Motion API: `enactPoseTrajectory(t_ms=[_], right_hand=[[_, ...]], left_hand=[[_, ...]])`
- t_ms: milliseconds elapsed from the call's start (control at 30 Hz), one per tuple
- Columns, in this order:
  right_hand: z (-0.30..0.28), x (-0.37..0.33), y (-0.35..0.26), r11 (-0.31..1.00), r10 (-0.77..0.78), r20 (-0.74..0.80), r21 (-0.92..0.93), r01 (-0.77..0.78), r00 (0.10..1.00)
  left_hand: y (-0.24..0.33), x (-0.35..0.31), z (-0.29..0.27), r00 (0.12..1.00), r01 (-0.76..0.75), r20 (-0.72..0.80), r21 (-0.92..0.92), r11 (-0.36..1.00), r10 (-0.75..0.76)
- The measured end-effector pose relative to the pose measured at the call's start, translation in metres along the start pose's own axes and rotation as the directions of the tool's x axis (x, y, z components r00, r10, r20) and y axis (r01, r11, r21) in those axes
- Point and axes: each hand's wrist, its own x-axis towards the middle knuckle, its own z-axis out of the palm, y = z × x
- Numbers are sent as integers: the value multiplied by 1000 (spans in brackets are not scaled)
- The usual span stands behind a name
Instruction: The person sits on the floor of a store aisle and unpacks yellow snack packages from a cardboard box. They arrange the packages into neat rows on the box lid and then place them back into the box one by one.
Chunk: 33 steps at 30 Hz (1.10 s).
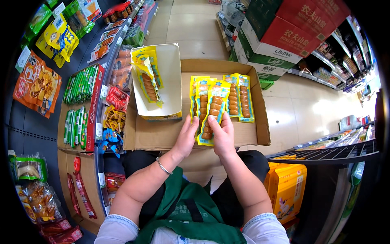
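Several yellow-and-blue sausage packs (215,107) with clear windows are fanned out over a shallow brown cardboard box (162,136). My right hand (223,136) is closed on the lower end of the front pack, its thumb on top. Beside it, my left hand (187,136) pinches the lower ends of the packs at the left of the fan; its fingers underneath are hidden. Two more sausage packs (244,97) lie in the box just right of the held ones. At the box's left side, an open white carton (170,65) holds a few matching packs (148,79).
Shelves on the left carry green snack sticks (76,128) in a red carton, orange snack bags (36,87) and small loose packets (115,118). Stacked drink cartons (280,32) stand at the far right. A wire rack (329,152) and an orange gift box (286,187) are near my right side.
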Motion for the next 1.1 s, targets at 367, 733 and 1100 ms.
enactPoseTrajectory(t_ms=[367,733,1100], right_hand=[[-44,18,-37,990,72,-88,127,-60,994],[-54,14,-48,980,125,-4,156,-123,992],[-49,14,-52,981,122,3,150,-121,992]], left_hand=[[7,-1,-3,993,117,20,-55,992,-116],[6,1,1,991,126,43,20,992,-127],[4,1,1,994,85,58,60,995,-89]])
